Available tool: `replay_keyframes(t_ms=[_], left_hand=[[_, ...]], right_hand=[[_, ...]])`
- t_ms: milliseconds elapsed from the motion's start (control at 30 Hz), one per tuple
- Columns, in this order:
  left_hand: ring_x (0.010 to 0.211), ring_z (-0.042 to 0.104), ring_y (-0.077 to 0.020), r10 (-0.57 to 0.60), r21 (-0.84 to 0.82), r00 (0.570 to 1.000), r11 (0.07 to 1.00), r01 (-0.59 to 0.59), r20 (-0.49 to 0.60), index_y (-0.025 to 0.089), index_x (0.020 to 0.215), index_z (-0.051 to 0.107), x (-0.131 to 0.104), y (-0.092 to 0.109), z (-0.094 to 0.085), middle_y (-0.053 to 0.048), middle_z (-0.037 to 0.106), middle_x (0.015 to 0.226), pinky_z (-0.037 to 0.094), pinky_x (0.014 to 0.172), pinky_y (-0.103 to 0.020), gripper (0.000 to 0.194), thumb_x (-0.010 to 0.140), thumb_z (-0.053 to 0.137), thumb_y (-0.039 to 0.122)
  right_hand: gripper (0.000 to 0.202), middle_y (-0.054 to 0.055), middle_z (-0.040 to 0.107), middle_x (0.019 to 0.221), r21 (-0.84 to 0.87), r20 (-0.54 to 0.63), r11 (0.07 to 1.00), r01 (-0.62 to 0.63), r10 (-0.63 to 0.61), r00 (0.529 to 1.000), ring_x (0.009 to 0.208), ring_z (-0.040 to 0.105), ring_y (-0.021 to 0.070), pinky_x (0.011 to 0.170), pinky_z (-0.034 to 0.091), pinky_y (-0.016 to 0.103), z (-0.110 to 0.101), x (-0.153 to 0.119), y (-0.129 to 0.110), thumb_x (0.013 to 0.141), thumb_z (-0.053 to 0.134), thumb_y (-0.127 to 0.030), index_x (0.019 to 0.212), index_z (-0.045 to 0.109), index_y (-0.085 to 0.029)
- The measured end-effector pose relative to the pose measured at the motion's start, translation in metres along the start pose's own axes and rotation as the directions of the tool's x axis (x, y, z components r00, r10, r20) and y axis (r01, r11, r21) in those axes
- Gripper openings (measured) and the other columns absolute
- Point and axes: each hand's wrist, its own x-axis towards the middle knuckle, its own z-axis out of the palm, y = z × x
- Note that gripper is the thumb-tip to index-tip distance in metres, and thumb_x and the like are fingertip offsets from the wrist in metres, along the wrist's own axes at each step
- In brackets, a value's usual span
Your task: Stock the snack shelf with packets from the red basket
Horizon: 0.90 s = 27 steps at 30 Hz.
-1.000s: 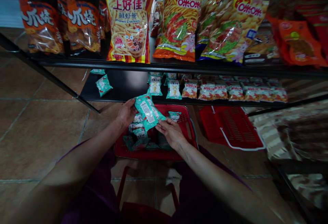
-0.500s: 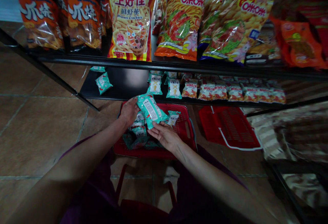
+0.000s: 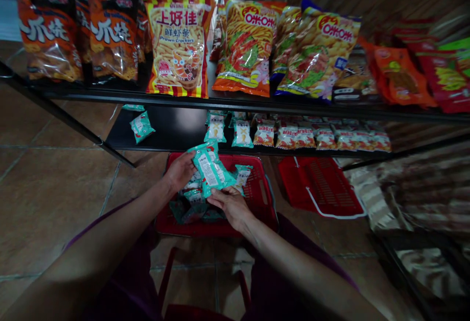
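Two teal snack packets (image 3: 209, 168), overlapping, are held between my hands above a red basket (image 3: 262, 198). My left hand (image 3: 180, 171) is closed on their upper left side. Closed at the lower edge of the same packets is my right hand (image 3: 230, 204). More teal packets (image 3: 194, 195) lie in the basket, partly hidden by the held ones, and one (image 3: 243, 176) rests at its right side. On the lower shelf (image 3: 165, 127), teal packets (image 3: 216, 127) stand in the middle and a single one (image 3: 141, 126) lies tilted at the left.
Large snack bags (image 3: 178, 46) line the upper shelf, whose front edge (image 3: 220, 104) runs above the basket. Small orange-and-white packets (image 3: 288, 134) fill the lower shelf's right part. A second red basket (image 3: 316, 184) with a white handle sits on the floor at right. A red stool (image 3: 191, 311) is below me.
The camera view has shifted, so shelves and basket appear a little lower and further left. Both hands still hold the teal packets, whose overlap now shows more clearly.
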Motion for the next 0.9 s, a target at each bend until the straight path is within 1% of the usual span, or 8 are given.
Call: replay_keyframes(t_ms=[200,333,433,600,667,733,800,900], left_hand=[[0.070,0.063,-0.0146,-0.071,0.043,0.997,0.997,0.069,0.041,0.015,0.087,0.063,-0.004,-0.004,0.001,-0.004,0.068,0.077,0.048,0.072,-0.027,0.012,0.076,0.064,0.019],[0.077,0.065,-0.0161,-0.092,0.089,0.992,0.992,0.085,0.088,0.016,0.093,0.062,-0.007,-0.009,0.001,-0.006,0.069,0.088,0.049,0.075,-0.030,0.020,0.074,0.066,0.021],[0.081,0.065,-0.0168,-0.102,0.154,0.986,0.985,0.081,0.131,0.017,0.097,0.062,-0.012,-0.014,0.003,-0.007,0.069,0.095,0.048,0.078,-0.030,0.026,0.072,0.068,0.022],[0.084,0.066,-0.0186,-0.170,0.296,0.971,0.948,0.116,0.165,0.018,0.105,0.060,-0.022,-0.025,0.004,-0.008,0.069,0.097,0.046,0.080,-0.031,0.041,0.066,0.075,0.023],[0.086,0.065,-0.0188,-0.165,0.340,0.974,0.935,0.104,0.155,0.018,0.107,0.060,-0.023,-0.032,0.002,-0.007,0.069,0.097,0.045,0.081,-0.031,0.049,0.062,0.078,0.023],[0.087,0.065,-0.0188,-0.125,0.388,0.983,0.920,0.062,0.138,0.019,0.112,0.059,-0.022,-0.039,-0.001,-0.007,0.069,0.098,0.045,0.082,-0.031,0.056,0.059,0.080,0.021],[0.089,0.064,-0.0193,-0.080,0.427,0.988,0.904,0.016,0.131,0.019,0.115,0.059,-0.021,-0.045,-0.002,-0.007,0.069,0.100,0.045,0.082,-0.031,0.060,0.058,0.080,0.021],[0.089,0.065,-0.0208,-0.061,0.443,0.989,0.897,-0.005,0.134,0.018,0.117,0.059,-0.020,-0.047,-0.004,-0.009,0.069,0.102,0.046,0.081,-0.032,0.061,0.060,0.079,0.025]], right_hand=[[0.038,-0.004,0.062,0.057,0.019,0.002,1.000,-0.001,0.001,1.000,0.057,0.062,0.0124,0.071,0.056,0.035,0.001,0.001,0.002,0.040,0.088,-0.027,0.060,0.057,-0.017],[0.038,-0.004,0.064,0.060,0.044,-0.005,0.999,0.014,-0.013,1.000,0.060,0.062,0.0121,0.072,0.056,0.033,0.000,0.004,0.001,0.038,0.088,-0.027,0.060,0.059,-0.017],[0.038,-0.004,0.062,0.057,0.073,-0.020,0.997,0.032,-0.031,0.999,0.059,0.061,0.0112,0.073,0.056,0.033,0.001,0.006,0.001,0.038,0.088,-0.026,0.057,0.057,-0.017],[0.035,-0.003,0.064,0.062,0.117,-0.036,0.990,0.074,-0.070,0.997,0.062,0.061,0.0118,0.077,0.055,0.035,0.001,0.009,-0.001,0.040,0.087,-0.024,0.059,0.059,-0.017],[0.034,-0.002,0.065,0.064,0.133,-0.032,0.987,0.093,-0.089,0.996,0.065,0.062,0.0128,0.078,0.055,0.035,0.001,0.011,-0.002,0.041,0.087,-0.023,0.061,0.060,-0.017],[0.035,-0.002,0.066,0.064,0.163,-0.022,0.981,0.105,-0.103,0.994,0.067,0.063,0.0137,0.081,0.054,0.036,0.002,0.012,-0.003,0.041,0.087,-0.024,0.061,0.060,-0.017],[0.036,-0.003,0.065,0.061,0.193,-0.027,0.975,0.113,-0.110,0.994,0.067,0.064,0.0144,0.083,0.053,0.037,0.002,0.013,-0.003,0.040,0.087,-0.024,0.057,0.056,-0.018],[0.032,-0.001,0.067,0.063,0.139,-0.008,0.984,0.115,-0.115,0.993,0.067,0.064,0.0150,0.083,0.052,0.038,0.003,0.012,-0.003,0.043,0.085,-0.026,0.058,0.057,-0.018]])
